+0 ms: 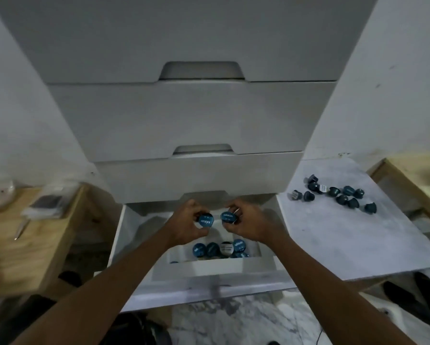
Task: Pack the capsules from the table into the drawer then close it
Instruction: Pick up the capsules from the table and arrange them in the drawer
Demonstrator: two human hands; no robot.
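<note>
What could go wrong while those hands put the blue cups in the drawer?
The left hand and right hand each pinch a capsule over the open drawer; one could slip and miss the pile. A loose bunch of capsules waits on the table and could roll off.

Capsule lids (205, 219) (white lettering, unreadable)

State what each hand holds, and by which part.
Left hand: one blue capsule, gripped round its sides. Right hand: another capsule, likewise.
</note>
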